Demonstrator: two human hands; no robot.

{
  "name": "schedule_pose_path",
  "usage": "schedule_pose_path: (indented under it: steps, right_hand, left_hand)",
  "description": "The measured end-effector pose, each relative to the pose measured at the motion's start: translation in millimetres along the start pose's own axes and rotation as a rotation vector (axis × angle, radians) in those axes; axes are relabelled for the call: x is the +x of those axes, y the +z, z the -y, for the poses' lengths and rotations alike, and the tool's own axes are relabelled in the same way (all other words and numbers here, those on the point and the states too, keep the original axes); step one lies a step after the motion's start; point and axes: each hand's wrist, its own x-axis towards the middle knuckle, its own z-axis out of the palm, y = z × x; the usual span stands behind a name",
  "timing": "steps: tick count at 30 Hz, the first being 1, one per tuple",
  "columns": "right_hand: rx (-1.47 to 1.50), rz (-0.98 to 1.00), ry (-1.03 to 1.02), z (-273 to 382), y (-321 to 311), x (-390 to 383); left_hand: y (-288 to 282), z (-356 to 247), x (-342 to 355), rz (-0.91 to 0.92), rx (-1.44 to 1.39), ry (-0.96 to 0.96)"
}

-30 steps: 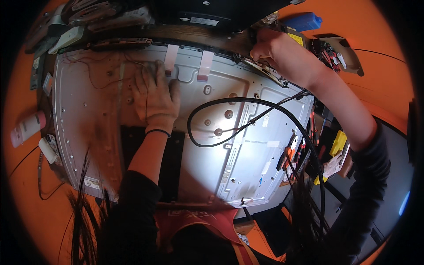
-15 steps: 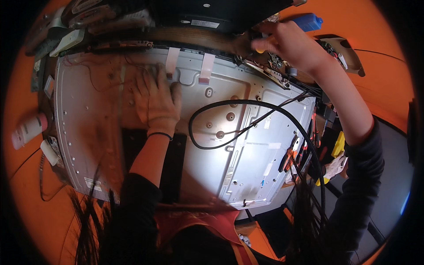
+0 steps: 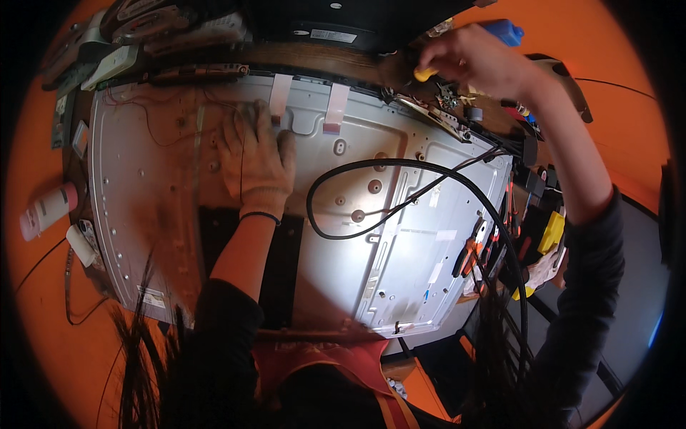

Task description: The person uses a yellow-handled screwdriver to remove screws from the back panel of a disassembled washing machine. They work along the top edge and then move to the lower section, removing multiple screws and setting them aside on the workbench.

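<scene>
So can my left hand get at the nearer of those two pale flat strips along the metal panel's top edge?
Probably yes: your left hand rests on the metal panel with its fingers beside the lower end of the nearer strip, and nothing visible lies between them.

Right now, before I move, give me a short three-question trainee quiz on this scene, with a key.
1. True or false: the black cable forms a loop over the metal panel.
2. Fill in: while the left hand lies on the panel, the small thing held in the right hand looks ____.
3. Which appears nearest the right hand: A, the pliers; B, the blue container; C, the pink-and-white bottle?

Key: 1. True. 2. Yellow. 3. B.
</scene>
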Motion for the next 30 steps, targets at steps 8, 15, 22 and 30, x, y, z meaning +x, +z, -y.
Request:
schedule_pose_path:
  steps: [8, 15, 22, 30]
  right_hand:
    - [0.213, 0.128, 0.475, 7, 27, -16]
    - [0.076, -0.392, 0.078, 15, 81, 1]
    - [-0.236, -0.633, 0.006, 19, 126, 69]
    - [-0.179, -0.607, 0.448, 58, 155, 158]
  left_hand:
    - [1, 0, 1, -0.012, -0.012, 0.001]
    - [6, 2, -1, -0.054, -0.071, 0.013]
    - [5, 2, 1, -0.030, -0.112, 0.004]
    - [5, 0, 3, 0.015, -0.050, -0.009]
